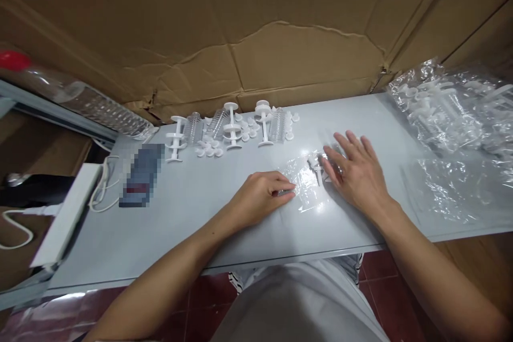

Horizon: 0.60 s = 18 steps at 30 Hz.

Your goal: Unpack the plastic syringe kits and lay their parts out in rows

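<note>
Head view: a pale grey desk (224, 224) is seen from above, backed by a wall of brown cardboard (256, 26). The left hand (262, 197) is laid on the desk with its fingers curled loosely, the fingertips pressed on the near left edge of a small clear plastic bag (306, 187); nothing is gripped in it. The right hand (355, 168) is spread open and flat, palm down, its fingers laid over the right part of the same bag. The bag lies flat on the desk between the two hands, in the middle of the picture. A small white plastic piece (316, 168) is seen at the bag, just left of the right hand's fingers; whether it is inside the bag or on top of it cannot be told.

Farther back, near the cardboard, a row of white plungers (232, 128) is stood upright among clear ribbed tubes (194, 127) and small white caps (209, 148). At the right end of the desk a heap of crumpled clear bags (452, 117) holding more white parts is piled. At the left a blurred dark flat object (142, 175) is laid beside a coiled white cable (102, 181), and a clear bottle with a red cap (72, 93) is lying beyond the desk's corner.
</note>
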{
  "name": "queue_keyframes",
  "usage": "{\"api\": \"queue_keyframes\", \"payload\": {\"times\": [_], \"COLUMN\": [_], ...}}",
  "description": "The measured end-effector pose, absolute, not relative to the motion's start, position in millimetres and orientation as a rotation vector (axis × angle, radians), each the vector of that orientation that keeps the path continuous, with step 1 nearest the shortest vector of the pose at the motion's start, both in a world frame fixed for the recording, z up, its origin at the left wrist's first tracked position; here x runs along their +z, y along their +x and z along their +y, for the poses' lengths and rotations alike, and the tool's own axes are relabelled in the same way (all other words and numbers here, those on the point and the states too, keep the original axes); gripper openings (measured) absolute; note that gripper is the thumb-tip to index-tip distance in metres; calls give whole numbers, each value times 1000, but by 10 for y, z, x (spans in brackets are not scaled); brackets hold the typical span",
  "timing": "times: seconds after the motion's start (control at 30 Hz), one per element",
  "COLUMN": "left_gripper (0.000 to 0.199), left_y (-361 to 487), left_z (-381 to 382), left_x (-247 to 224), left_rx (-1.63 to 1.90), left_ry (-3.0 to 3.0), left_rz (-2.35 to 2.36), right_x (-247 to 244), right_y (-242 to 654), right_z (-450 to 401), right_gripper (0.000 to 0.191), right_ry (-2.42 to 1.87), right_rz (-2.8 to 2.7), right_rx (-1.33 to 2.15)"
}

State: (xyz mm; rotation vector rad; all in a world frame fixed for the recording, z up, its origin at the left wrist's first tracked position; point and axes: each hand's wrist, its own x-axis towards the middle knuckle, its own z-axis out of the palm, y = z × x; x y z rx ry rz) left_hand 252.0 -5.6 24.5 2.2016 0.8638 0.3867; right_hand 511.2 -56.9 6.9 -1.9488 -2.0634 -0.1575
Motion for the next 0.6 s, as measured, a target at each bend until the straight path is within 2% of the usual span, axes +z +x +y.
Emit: {"api": "queue_keyframes", "payload": {"times": [0.2, 0.37, 0.5, 0.6], "left_gripper": [30, 44, 40, 30], "left_y": [2669, 2866, 3000, 3032], "left_z": [-6, 85, 148, 167], "left_x": [-41, 12, 93, 129], "left_rx": [580, 533, 468, 378], "left_ry": [2360, 2453, 2504, 2543], "left_rz": [780, 671, 583, 704], "right_x": [-125, -121, -140, -157], "right_y": [5145, 5136, 5138, 5134], "right_z": [-538, -567, -567, -565], "right_gripper": [48, 51, 50, 50], "right_ry": [-1839, -1843, -1838, -1828], "right_rz": [-2023, -2052, -2064, -2049], "right_rx": [32, 95, 102, 67]}}
